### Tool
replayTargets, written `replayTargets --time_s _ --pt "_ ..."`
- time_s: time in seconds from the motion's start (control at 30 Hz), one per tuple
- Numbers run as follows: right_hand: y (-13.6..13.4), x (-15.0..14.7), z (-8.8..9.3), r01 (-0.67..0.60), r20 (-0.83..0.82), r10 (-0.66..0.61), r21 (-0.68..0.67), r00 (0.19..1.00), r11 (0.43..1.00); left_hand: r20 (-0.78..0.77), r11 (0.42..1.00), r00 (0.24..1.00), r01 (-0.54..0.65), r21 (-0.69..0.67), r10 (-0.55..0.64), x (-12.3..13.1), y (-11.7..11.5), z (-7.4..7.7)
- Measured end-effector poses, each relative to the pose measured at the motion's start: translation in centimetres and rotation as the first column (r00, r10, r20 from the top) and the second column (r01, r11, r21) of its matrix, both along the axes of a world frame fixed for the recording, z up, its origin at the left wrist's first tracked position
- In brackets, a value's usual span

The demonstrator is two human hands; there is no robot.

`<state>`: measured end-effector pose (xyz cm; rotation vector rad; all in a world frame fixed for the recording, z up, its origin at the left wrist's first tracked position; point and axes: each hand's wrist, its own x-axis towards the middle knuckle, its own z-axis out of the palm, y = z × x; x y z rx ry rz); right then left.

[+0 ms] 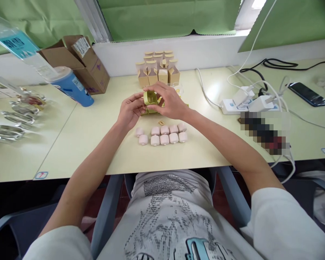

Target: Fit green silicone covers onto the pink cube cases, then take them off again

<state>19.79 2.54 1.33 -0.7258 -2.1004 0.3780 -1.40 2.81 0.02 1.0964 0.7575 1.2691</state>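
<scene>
A small yellow-green plastic case (151,97), hollow on the side facing me, is held up between my hands. My left hand (131,110) grips its left side with thumb and fingers. From the right, my right hand (169,101) has fingers over its top and the thumb at its lower edge. More yellow-green pieces lie beneath and behind the hands, mostly hidden. Closer to me, several pale pink rounded cases (164,139) sit in two rows on the table. A small tan ring-shaped piece (161,123) lies between them and my hands.
Several small open cardboard boxes (152,76) stand at the back. To the left are a blue cup (77,90), a larger carton (94,70) and glasses (7,133). A power strip (229,107) with cables and a phone (308,94) lie to the right.
</scene>
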Motion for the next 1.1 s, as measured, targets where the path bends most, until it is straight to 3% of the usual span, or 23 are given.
replayTargets --time_s 0.13,0.37,0.63,0.93,1.1 --pt "-0.2 -0.3 -0.1 0.028 0.002 -0.028 0.037 1.0 0.999 0.026 0.995 0.996 -0.092 0.042 0.091 0.2 0.2 -0.2" --pt "-0.6 -0.4 0.0 0.06 0.041 -0.063 0.069 0.997 0.996 -0.001 0.991 0.992 -0.125 0.051 0.125 0.2 0.3 0.1" --pt "-1.3 0.5 1.4 0.077 0.06 -0.084 0.11 0.995 0.991 0.005 0.996 1.0 -0.011 0.089 0.011 0.9 -1.4 0.7" --pt "-1.5 -0.1 1.9 0.073 0.13 -0.089 0.124 0.988 0.99 -0.028 0.999 0.999 -0.03 0.045 0.031 0.8 -0.6 0.2" --pt "-1.8 0.0 2.2 0.081 0.119 -0.099 0.15 0.988 0.985 0.02 0.995 1.0 -0.005 0.096 0.003 1.0 -1.1 0.3"
